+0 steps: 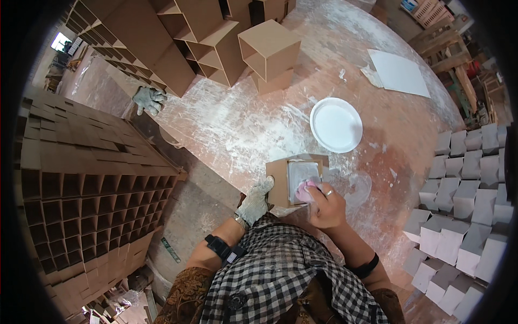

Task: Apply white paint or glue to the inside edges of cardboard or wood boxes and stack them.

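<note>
A brown board box (278, 183) lies near the front of the table, its upper face showing a whitish square inside a brown border. My left hand (254, 202), in a pale dusty work glove, is closed on the box's left edge. My bare right hand (328, 208), with a ring on one finger, grips a pink sponge or wadded cloth (306, 190) and presses it on the whitish square. Just beyond the box sits a round white basin (335, 125); whether its white inside is liquid I cannot tell.
Brown open boxes (270, 43) stand at the back left. Brown boxes form a tall stack (97, 189) on the left; white-coated boxes (458, 200) are piled on the right. A grey glove (149, 101) rests at the table's left edge. A white sheet (402, 73) lies far right.
</note>
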Tool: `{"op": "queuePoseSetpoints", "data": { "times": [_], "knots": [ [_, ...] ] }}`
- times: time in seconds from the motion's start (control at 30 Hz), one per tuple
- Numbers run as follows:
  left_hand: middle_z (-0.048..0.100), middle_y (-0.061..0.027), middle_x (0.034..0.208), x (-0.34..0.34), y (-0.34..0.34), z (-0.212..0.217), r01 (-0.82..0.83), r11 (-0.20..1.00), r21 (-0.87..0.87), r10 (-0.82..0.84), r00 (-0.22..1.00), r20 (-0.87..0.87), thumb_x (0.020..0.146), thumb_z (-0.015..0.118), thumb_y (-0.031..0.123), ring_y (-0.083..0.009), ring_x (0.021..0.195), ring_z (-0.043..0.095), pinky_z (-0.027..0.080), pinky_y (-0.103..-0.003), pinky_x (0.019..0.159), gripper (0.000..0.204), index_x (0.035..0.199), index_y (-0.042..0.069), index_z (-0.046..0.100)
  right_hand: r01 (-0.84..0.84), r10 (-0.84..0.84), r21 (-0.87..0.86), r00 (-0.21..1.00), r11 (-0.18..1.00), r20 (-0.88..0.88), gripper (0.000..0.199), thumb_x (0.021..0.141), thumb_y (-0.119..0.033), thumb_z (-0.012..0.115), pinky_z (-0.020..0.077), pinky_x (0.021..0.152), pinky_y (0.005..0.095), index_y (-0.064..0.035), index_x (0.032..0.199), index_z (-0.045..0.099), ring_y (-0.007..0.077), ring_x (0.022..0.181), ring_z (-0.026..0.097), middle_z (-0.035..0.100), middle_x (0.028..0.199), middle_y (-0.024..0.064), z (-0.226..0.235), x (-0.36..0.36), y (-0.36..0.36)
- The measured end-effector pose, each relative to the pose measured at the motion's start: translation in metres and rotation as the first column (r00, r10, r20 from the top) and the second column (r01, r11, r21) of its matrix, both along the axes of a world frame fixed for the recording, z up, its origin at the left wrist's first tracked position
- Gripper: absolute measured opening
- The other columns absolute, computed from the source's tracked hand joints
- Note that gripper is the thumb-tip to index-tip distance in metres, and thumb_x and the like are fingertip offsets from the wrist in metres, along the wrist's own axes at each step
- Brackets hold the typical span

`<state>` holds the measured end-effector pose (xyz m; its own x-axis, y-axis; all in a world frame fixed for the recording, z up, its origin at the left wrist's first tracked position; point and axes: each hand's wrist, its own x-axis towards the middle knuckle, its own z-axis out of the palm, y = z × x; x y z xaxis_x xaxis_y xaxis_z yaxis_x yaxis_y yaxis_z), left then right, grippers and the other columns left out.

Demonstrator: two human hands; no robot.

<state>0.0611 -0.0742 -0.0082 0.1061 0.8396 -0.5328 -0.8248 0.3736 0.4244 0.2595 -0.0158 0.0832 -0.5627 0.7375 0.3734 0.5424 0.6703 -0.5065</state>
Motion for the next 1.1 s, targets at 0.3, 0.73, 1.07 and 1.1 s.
{"op": "queuePoseSetpoints", "data": {
  "times": [0.3, 0.73, 1.07, 1.1],
  "knots": [
    [0.055, -0.0108, 0.123, 0.014, 0.008, 0.018, -0.047, 0.995, 0.091, 0.038, 0.995, 0.095, 0.095, 0.052, 0.024, -0.0226, 0.11, 0.056, 0.049, -0.038, 0.095, 0.042, 0.13, 0.003, 0.044, 0.314, -0.362, -0.291, 0.923, 0.904, -0.129, 0.03, 0.073, -0.006, 0.065, 0.0482, 0.069, 0.0368, -0.0003, 0.103, 0.064, 0.0322, 0.08, 0.06, 0.059, 0.09, 0.0171, 0.017, -0.042, 0.022],
    [0.062, -0.0066, 0.107, 0.01, 0.013, 0.02, -0.021, 0.998, 0.064, 0.021, 1.0, 0.001, 0.095, 0.053, 0.015, -0.0144, 0.095, 0.061, 0.053, -0.029, 0.081, 0.026, 0.116, 0.002, 0.056, 0.268, -0.279, -0.243, 0.96, 0.932, -0.011, 0.028, 0.071, -0.009, 0.066, 0.0491, 0.068, 0.0395, -0.0021, 0.098, 0.065, 0.0341, 0.077, 0.061, 0.06, 0.092, 0.0144, 0.028, -0.045, 0.037],
    [0.056, -0.0123, 0.12, 0.007, 0.006, -0.001, -0.104, 0.995, -0.005, 0.104, 0.989, 0.109, 0.093, 0.054, 0.021, -0.0248, 0.108, 0.057, 0.049, -0.038, 0.094, 0.038, 0.127, 0.003, 0.047, -0.288, 0.283, 0.016, 0.95, 0.958, 0.135, 0.031, 0.071, -0.007, 0.062, 0.051, 0.059, 0.0375, -0.0037, 0.102, 0.062, 0.029, 0.073, 0.061, 0.059, 0.097, 0.0112, 0.021, -0.012, 0.028],
    [0.056, -0.013, 0.12, 0.007, 0.006, 0.001, -0.111, 0.994, -0.017, 0.112, 0.986, 0.127, 0.093, 0.054, 0.021, -0.0256, 0.109, 0.057, 0.048, -0.038, 0.095, 0.039, 0.127, 0.002, 0.047, -0.266, 0.262, 0.009, 0.955, 0.964, 0.137, 0.031, 0.071, -0.008, 0.062, 0.0509, 0.058, 0.0375, -0.0038, 0.102, 0.062, 0.0291, 0.073, 0.061, 0.058, 0.096, 0.0117, 0.021, -0.01, 0.022]
  ]
}}
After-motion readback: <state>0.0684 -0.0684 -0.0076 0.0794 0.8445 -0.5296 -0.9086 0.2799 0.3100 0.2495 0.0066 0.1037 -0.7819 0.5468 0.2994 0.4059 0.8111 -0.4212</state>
